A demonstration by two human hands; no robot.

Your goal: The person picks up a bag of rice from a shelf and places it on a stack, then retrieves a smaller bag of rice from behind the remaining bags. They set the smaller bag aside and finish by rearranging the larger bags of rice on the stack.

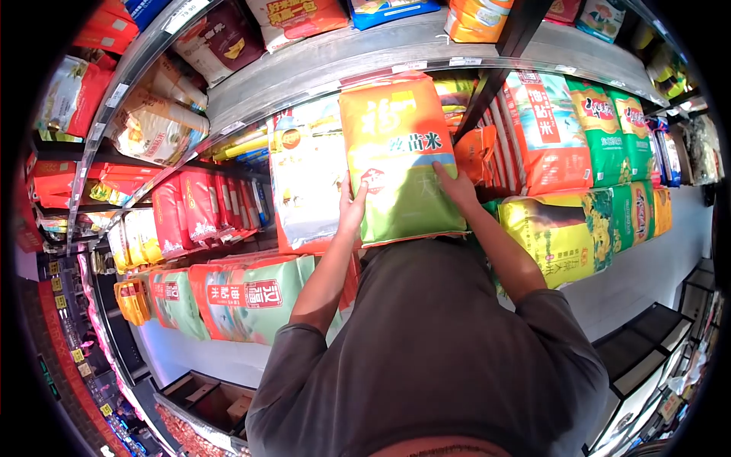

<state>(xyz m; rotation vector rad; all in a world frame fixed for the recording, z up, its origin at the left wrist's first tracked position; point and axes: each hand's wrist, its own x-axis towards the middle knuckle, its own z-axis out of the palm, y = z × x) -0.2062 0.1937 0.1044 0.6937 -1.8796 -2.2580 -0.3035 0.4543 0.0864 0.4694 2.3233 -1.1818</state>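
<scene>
A large rice bag (407, 190), orange at the top and green below, stands upright in front of my body. My left hand (352, 204) presses on its left side, thumb on the front face. On the opposite side my right hand (457, 189) grips the bag, thumb also forward. The fingers behind the bag are partly hidden. Just left of it stands a white and grey rice bag (306, 179). To the right, a red and blue rice bag (547, 133) stands upright on the shelf.
Above runs a grey shelf board (304, 72) with price tags and more bags. Green rice bags (601, 137) stand at the right, and a yellow bag (552, 236) lies in front. Pale green and red bags (244, 297) are at the lower left. A dark rack (643, 350) stands lower right.
</scene>
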